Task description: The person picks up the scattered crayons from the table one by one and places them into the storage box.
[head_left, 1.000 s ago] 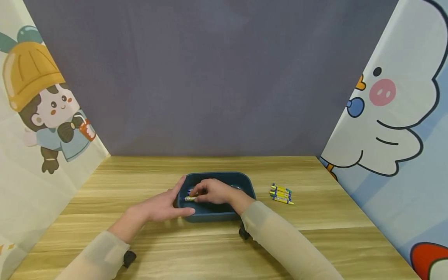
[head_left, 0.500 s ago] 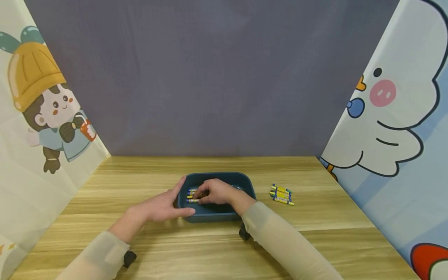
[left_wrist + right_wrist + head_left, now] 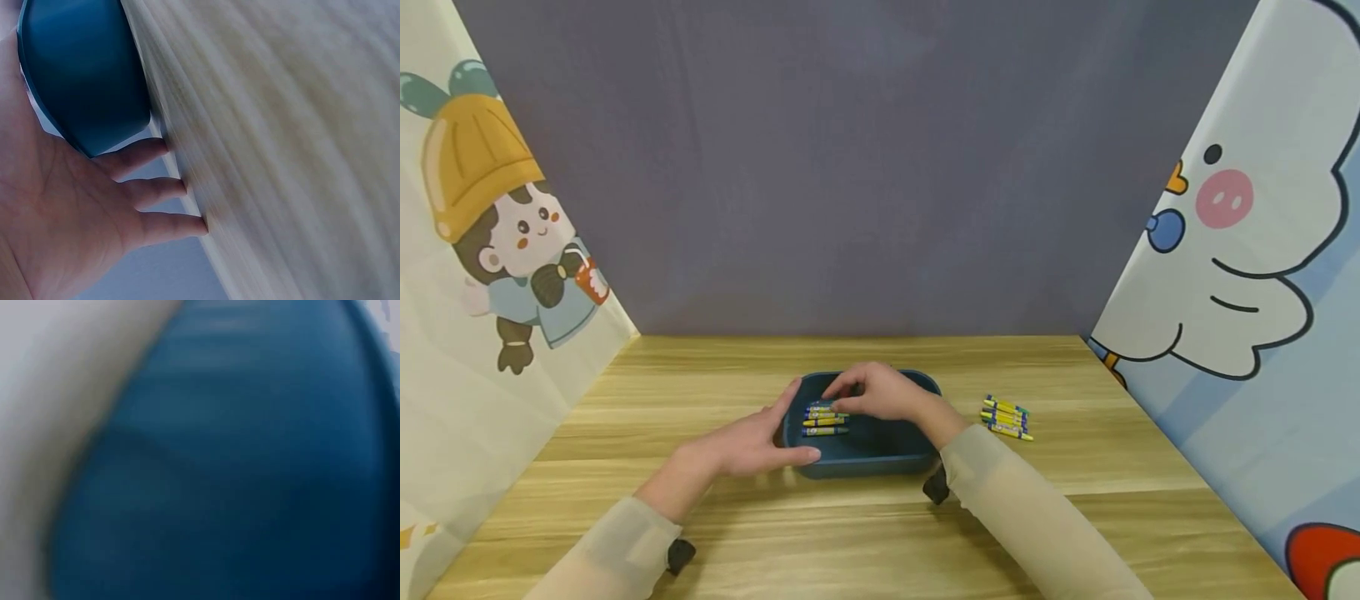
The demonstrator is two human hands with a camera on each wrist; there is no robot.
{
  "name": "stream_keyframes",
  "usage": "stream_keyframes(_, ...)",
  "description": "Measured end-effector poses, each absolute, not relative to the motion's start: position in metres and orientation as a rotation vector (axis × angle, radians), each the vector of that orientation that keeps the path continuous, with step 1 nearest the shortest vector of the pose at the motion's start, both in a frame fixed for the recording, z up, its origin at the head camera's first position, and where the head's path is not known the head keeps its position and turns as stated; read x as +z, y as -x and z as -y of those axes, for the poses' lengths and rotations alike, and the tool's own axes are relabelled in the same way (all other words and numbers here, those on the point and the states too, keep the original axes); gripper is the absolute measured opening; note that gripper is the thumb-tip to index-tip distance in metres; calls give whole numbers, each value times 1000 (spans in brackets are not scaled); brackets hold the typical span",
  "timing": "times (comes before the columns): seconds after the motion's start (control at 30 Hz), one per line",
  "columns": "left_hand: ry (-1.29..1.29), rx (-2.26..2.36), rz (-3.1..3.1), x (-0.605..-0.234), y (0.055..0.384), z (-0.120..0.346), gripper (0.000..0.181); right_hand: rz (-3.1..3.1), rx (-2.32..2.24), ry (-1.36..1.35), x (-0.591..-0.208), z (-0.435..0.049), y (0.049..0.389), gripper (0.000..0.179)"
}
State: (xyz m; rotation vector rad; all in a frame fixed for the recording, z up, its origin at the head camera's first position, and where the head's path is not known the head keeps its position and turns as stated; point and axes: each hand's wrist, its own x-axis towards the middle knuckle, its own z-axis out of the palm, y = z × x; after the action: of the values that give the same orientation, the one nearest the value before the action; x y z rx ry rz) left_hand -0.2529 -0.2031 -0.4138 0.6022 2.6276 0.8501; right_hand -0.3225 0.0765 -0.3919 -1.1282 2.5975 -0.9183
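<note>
A dark blue, rounded plastic box [image 3: 880, 467] sits on the wooden table in the head view. Inside its left end lie several yellow-wrapped crayons [image 3: 825, 422], side by side in a row. My left hand [image 3: 741, 442] spans the left end of the box, its thumb over the front rim and index finger at the back corner. In the left wrist view the other fingers [image 3: 169, 226] stretch out straight, tips at the tabletop. My right hand [image 3: 883, 392] reaches into the box, thumb and index fingertips slightly apart at the farthest crayons, partly covering them.
Another small group of yellow crayons [image 3: 1006, 417] lies on the wooden table [image 3: 820, 542] to the right of the box. A grey panel [image 3: 865, 167] rises behind the table, with cartoon-printed sheets on both sides. The right wrist view is blurred by motion.
My right hand has let go of the nearest crayon, now lying in the row, and moved back and slightly right, uncovering more crayons. My left hand stays at the box.
</note>
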Motion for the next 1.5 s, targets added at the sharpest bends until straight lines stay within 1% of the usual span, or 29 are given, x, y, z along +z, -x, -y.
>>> stream_keyframes(0.2,-580,816,-2661,-413,251,203,126,-2687,-1020,1051,-370,-128,321,26)
stream_keyframes(0.33,-581,796,-2668,-412,250,203,127,-2753,-1063,904,-368,-176,322,26)
stream_keyframes(0.47,-591,794,-2669,-412,250,202,127,-2796,-1074,751,-376,-230,323,27)
stream_keyframes(0.6,-595,794,-2669,-412,250,202,126,-2802,-1045,678,-390,-280,325,29)
stream_keyframes(0.77,-594,790,-2674,-412,250,202,127,-2835,-934,577,-408,-324,328,31)
stream_keyframes(0.97,-595,791,-2679,-413,250,203,127,-2865,-880,533,-423,-346,332,25)
stream_keyframes(1.3,-594,802,-2680,-411,249,203,128,-2860,-860,498,-429,-349,333,20)
stream_keyframes(1.5,-594,810,-2678,-411,249,204,128,-2863,-858,471,-431,-353,333,20)
